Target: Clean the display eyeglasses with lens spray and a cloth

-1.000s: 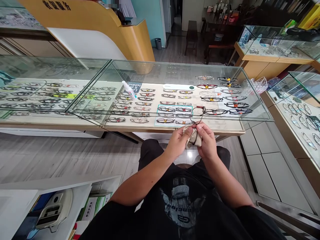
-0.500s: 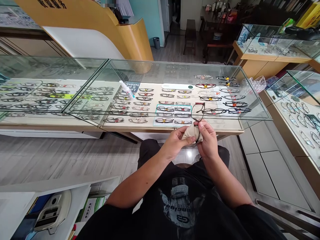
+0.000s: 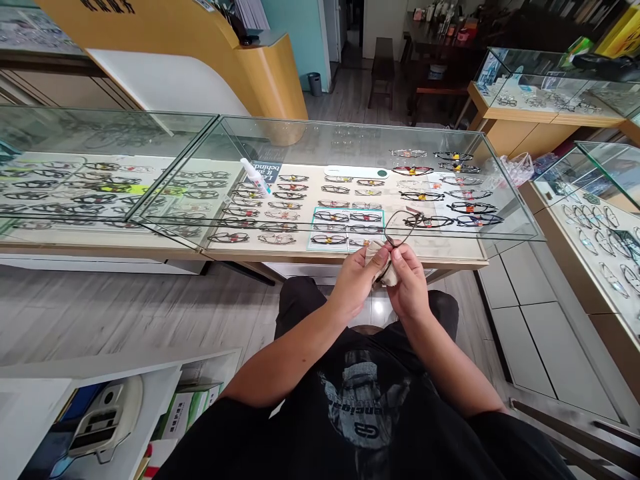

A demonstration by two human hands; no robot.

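A pair of dark-rimmed glasses (image 3: pixel 400 227) sticks up from between my hands, over the front edge of the glass display case (image 3: pixel 350 128). My left hand (image 3: pixel 354 280) is closed on a beige cloth (image 3: pixel 385 273), thumb pressed near the glasses' lower end. My right hand (image 3: pixel 411 280) is closed too, its fingers pinching the frame beside the cloth. Part of the frame is hidden by the cloth and fingers. A white bottle (image 3: pixel 255 176) with a blue-green tip lies on the case's glass top, left of my hands.
Rows of glasses (image 3: pixel 330 217) lie inside the case. More glass cases (image 3: pixel 600 200) stand at the right. At lower left is an open white cabinet (image 3: pixel 155 383) holding a pale device (image 3: pixel 107 417) and boxes. A wooden counter (image 3: pixel 273 80) and a bench (image 3: pixel 383 67) stand beyond.
The glasses have turned and tilted to the right. The cloth is bunched smaller between my fingers, and my right hand's fingers have shifted slightly on the frame.
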